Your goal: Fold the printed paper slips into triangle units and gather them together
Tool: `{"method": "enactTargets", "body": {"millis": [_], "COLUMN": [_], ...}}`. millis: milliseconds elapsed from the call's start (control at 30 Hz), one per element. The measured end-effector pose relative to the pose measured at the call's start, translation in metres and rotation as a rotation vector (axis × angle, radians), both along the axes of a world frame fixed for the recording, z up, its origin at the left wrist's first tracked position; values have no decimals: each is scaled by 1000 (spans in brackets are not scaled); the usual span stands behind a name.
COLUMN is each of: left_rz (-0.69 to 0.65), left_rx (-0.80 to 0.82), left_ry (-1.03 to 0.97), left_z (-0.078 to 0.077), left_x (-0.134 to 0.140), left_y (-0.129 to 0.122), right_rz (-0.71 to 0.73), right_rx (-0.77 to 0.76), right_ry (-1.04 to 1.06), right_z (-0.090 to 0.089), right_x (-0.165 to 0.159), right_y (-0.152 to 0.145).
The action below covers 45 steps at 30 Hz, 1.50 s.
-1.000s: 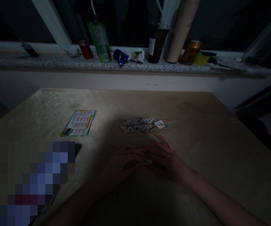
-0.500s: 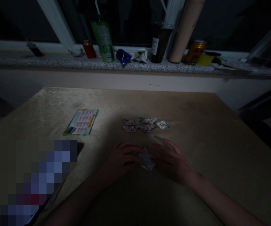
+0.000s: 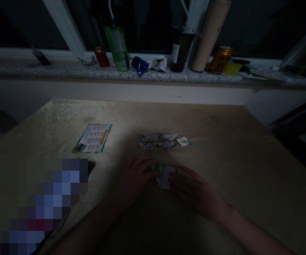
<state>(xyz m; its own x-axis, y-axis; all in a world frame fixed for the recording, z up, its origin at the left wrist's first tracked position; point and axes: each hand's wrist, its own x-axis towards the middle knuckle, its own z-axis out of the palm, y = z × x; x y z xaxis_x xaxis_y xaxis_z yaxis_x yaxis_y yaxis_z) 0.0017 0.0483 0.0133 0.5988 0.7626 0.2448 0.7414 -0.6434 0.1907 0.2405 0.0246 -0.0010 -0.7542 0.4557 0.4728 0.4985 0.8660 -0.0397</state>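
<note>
A small folded piece of printed paper [image 3: 165,176] lies between my hands near the front of the table. The fingers of my left hand [image 3: 139,173] are closed on its upper left corner. My right hand [image 3: 188,184] grips its right side, with fingertips over the printed face. Shadow hides both thumbs. Just beyond my hands, several folded paper pieces [image 3: 149,145] with pointed ends lie in two short rows. A paler folded piece [image 3: 185,141] sits at their right end.
A stack of printed calendar cards [image 3: 93,138] lies on the left of the wooden table [image 3: 222,120]. A blurred-out object [image 3: 49,202] is at front left. On the granite sill [image 3: 70,72] stand a green bottle [image 3: 118,47], a dark bottle [image 3: 181,53], a cardboard tube [image 3: 211,35] and an orange can [image 3: 220,60].
The paper between my hands has turned and now shows a wider printed face with a green corner. My left fingers have moved up to its corner; my right fingers have closed on its side.
</note>
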Motion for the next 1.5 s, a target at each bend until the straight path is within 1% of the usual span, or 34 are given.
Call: {"method": "enactTargets", "body": {"millis": [100,200,333,400,500,533,567,633,733,800,900,967,1033,1133,1200,1367,1500], "left_rz": [-8,-48,-111,-156,-203,-211,-219,-235,-242,-229,-222,-218,-211,-199,-189,-201,-218], "left_rx": [17,19,-116,-178,-262,-285,-304,-327,-339,-347,-359,-365,-369,-368,-362,-340,-338], "left_ry": [94,125,119,116,106,107,112,129,141,144,126,101,85,71,59,79,108], "left_z": [-2,-4,-4,-3,-2,-2,-2,-3,-3,-2,-1,1,1,0,-3,-6,-6], "left_x": [4,9,5,0,-8,-9,-10,-11,-11,-10,-9,-8,-8,-7,-7,-7,-7], "left_y": [-13,-28,-39,-40,-40,-39,-39,-39,-39,-38,-38,-38,-39,-40,-42,-43,-42], "right_rz": [35,29,34,48,33,34,34,32,31,39,39,14,-57,-194,-254,-349,-385], "right_rx": [92,121,130,75,-92,-160,-194,-259,-342,-425,-502,-493,-474,-467,-458,-399,-353], "right_ry": [-55,-86,-71,-50,-7,-37,-26,-47,-15,11,146,264,311,249,183,41,-33], "right_z": [1,2,0,-1,0,1,1,2,5,9,13,14,13,10,9,4,3], "right_x": [-3,-6,-6,-5,0,2,4,7,10,10,7,4,0,-7,-11,-20,-24], "right_y": [-1,-3,-2,2,11,14,16,20,22,24,28,31,33,32,30,27,27]}}
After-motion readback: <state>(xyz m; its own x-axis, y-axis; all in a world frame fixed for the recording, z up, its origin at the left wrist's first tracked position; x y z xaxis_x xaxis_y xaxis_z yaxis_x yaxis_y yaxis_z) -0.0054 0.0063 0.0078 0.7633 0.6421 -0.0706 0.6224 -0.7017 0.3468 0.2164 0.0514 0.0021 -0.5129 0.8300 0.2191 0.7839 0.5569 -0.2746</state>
